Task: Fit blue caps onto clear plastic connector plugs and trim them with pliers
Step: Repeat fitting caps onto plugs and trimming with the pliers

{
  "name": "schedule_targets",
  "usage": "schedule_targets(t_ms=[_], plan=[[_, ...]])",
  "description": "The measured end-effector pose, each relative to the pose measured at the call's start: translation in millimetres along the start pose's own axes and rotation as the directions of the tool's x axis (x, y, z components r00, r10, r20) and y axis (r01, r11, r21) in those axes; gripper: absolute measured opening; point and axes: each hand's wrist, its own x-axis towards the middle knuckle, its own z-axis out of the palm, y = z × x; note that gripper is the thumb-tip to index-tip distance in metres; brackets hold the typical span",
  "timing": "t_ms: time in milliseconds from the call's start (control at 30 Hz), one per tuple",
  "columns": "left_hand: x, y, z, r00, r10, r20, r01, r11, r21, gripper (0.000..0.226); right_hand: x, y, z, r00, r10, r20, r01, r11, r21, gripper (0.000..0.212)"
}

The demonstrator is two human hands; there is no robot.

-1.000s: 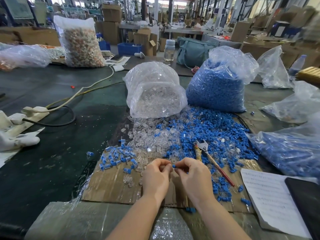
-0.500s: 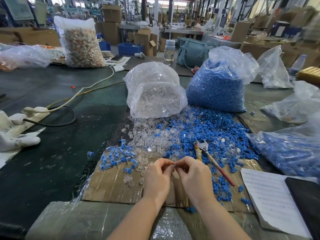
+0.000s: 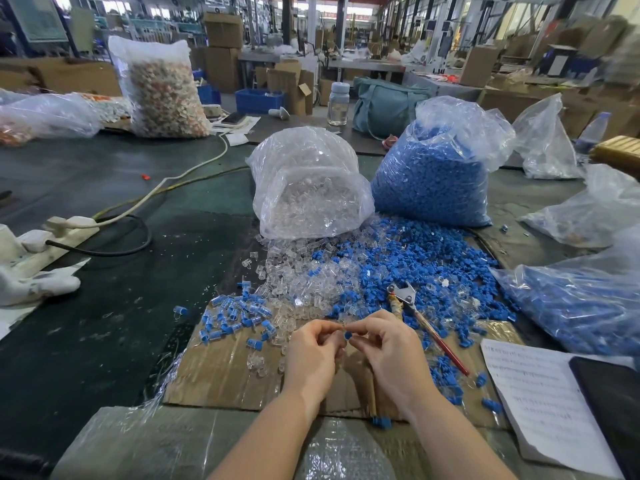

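Left hand (image 3: 313, 355) and right hand (image 3: 388, 344) meet at lower centre, fingers curled, pinching one blue cap (image 3: 348, 336); pliers (image 3: 420, 320) just right.

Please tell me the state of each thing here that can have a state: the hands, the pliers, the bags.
left hand: fingers curled, pinching a small part
right hand: pinching a blue cap
pliers: lying unused on the parts
clear plug bag: lying open, plugs spilling out
blue cap bag: upright, open at the top

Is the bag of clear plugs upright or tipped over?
Tipped over. The bag of clear plugs lies on its side, mouth toward the person, with plugs spilled onto the table below it.
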Motion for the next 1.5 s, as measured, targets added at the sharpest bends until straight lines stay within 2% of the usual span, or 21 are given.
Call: schedule_targets(t_ms=[100,367,600,800,900,1133,1233,1400,1500], plan=[[0.2,0.4,0.1,1.0,-0.008,0.001,0.008,1.0,-0.009,0.016,0.5,1.4,1.0,1.0,-0.02,0.002,0.02,0.999,-0.027,0.012],[-0.9,1.4,0.3,0.999,-0.04,0.021,0.041,0.998,-0.042,0.017,0.7,3.7,-1.0,0.997,-0.054,0.046,0.055,0.998,-0.018,0.018],[-2.1,0.9,1.1,0.998,-0.062,0.031,0.063,0.996,-0.061,0.015,1.3,4.5,-2.4,0.996,-0.06,0.062,0.061,0.998,-0.014,0.008],[-1.8,2.5,1.3,0.998,-0.056,0.006,0.056,0.996,-0.065,0.013,-0.6,6.3,-0.8,0.996,-0.081,-0.024,0.077,0.988,-0.133,0.013],[-2.6,2.4,1.5,0.999,-0.05,0.001,0.05,0.995,-0.083,0.013,-3.2,8.2,1.0,0.996,-0.086,-0.028,0.08,0.981,-0.178,0.015],[-3.7,-0.8,1.8,0.999,-0.034,-0.008,0.034,0.997,-0.069,0.014,-7.5,6.6,4.8,0.987,-0.146,-0.06,0.126,0.96,-0.251,0.005],[-3.2,-1.5,2.8,1.0,-0.026,-0.012,0.026,0.998,-0.053,0.016,-7.7,3.9,5.5,0.986,-0.154,-0.061,0.128,0.942,-0.311,0.009],[-3.1,-1.9,2.7,1.0,0.005,-0.026,-0.005,1.0,0.005,0.013,-7.4,2.7,9.3,0.99,-0.099,-0.096,0.067,0.953,-0.295,0.013],[-3.8,-1.7,0.6,1.0,0.011,-0.019,-0.012,1.0,-0.028,0.01,-7.4,2.3,9.2,0.994,-0.077,-0.077,0.055,0.963,-0.263,0.012]])
